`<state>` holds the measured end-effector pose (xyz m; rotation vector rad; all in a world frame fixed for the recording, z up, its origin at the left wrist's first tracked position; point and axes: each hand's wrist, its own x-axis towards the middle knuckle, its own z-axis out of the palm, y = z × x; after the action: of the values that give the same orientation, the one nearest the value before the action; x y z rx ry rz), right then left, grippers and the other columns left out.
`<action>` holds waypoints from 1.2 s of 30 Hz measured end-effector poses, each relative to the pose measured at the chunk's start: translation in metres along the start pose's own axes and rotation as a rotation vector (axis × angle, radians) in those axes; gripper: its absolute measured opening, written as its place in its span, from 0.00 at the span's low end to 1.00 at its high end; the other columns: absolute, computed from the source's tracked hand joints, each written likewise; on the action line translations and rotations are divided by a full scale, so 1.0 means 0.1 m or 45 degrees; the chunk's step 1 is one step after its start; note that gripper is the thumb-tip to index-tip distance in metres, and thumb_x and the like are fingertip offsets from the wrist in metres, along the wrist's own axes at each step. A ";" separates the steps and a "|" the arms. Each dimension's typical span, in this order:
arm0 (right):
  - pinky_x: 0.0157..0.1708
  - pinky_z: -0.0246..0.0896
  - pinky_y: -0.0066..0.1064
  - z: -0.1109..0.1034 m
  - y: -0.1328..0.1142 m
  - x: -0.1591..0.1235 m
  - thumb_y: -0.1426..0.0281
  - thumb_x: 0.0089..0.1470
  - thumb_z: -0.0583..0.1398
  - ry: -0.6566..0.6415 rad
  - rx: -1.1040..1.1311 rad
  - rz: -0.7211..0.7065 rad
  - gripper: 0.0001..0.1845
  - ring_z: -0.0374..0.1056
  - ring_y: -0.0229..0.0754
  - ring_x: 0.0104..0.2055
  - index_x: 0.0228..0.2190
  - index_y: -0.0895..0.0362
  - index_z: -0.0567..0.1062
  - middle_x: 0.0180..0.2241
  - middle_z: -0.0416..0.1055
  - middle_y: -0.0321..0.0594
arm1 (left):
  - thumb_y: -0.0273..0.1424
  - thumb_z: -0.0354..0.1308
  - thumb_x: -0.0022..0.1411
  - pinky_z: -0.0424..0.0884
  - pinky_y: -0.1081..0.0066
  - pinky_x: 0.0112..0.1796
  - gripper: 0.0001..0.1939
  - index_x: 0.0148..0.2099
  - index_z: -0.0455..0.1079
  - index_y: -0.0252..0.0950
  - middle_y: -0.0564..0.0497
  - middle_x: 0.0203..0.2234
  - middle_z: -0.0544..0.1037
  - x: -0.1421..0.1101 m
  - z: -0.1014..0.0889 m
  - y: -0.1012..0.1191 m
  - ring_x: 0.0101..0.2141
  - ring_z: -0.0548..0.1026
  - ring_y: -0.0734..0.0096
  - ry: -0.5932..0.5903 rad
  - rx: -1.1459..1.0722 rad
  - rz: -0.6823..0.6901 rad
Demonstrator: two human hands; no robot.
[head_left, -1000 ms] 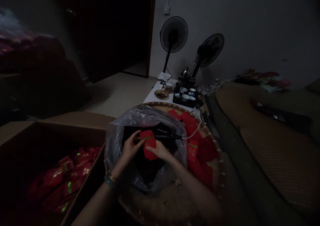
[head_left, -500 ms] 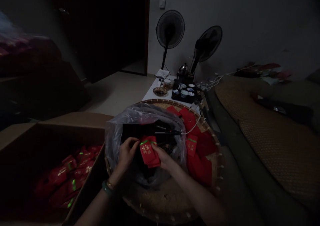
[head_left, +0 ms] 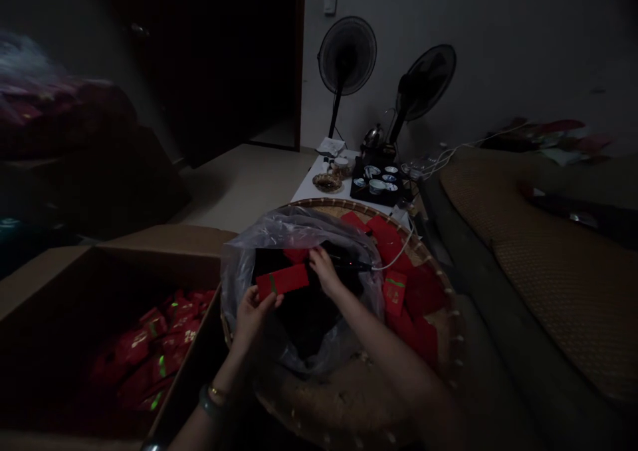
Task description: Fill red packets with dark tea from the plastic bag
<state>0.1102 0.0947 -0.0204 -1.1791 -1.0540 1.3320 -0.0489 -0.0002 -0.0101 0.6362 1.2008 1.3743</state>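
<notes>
My left hand (head_left: pixel 254 319) grips a red paper envelope (head_left: pixel 282 281) with a green band, held sideways over the mouth of a clear plastic bag (head_left: pixel 299 228). My right hand (head_left: pixel 323 270) is higher up, its fingertips pinching the end of a second red envelope (head_left: pixel 297 255), which is partly hidden behind the first. A black cord-fed device (head_left: pixel 349 263) lies inside the bag just past my right fingers. The bag stands in a round woven bamboo tray (head_left: pixel 349 398), with loose red envelopes (head_left: pixel 406 291) on its right side.
To the left, an open cardboard box (head_left: pixel 114 265) holds a heap of red packets. Beyond the tray stands a low white table (head_left: pixel 312 188) with a black tea tray and cups. Two standing fans (head_left: pixel 346 56) are behind it, and a woven mat (head_left: pixel 558 252) lies to the right.
My hands have parted. The red envelopes held together between them are now separated, with one turned sideways in my left hand and my right hand moved up and away.
</notes>
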 end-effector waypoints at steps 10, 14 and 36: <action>0.41 0.62 0.35 -0.28 0.13 -0.92 0.70 0.53 0.52 0.022 -0.637 -0.390 0.23 0.67 0.41 0.39 0.51 0.55 0.65 0.41 0.68 0.45 | 0.37 0.66 0.43 0.70 0.74 0.27 0.22 0.38 0.70 0.28 0.47 0.24 0.77 -0.12 0.09 -0.18 0.25 0.75 0.70 -0.448 0.367 -0.169; 0.49 0.57 0.37 -0.30 0.03 -1.04 0.72 0.56 0.49 0.050 -0.894 -0.569 0.25 0.60 0.45 0.51 0.56 0.57 0.58 0.49 0.63 0.49 | 0.39 0.66 0.42 0.71 0.72 0.30 0.21 0.35 0.72 0.27 0.45 0.25 0.78 -0.19 0.12 -0.16 0.26 0.76 0.67 -0.420 0.363 -0.215; 0.38 0.60 0.33 -0.42 -0.08 -1.11 0.75 0.52 0.55 0.018 -0.932 -0.825 0.07 0.63 0.40 0.36 0.29 0.56 0.73 0.30 0.70 0.41 | 0.45 0.63 0.42 0.72 0.71 0.28 0.30 0.43 0.70 0.28 0.46 0.29 0.77 -0.28 0.17 -0.18 0.28 0.77 0.65 -0.318 0.288 -0.322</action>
<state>0.1521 -0.0163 -0.0080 -1.1845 -1.8021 0.4247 -0.0211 -0.0247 -0.0136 0.7619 1.1967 0.9265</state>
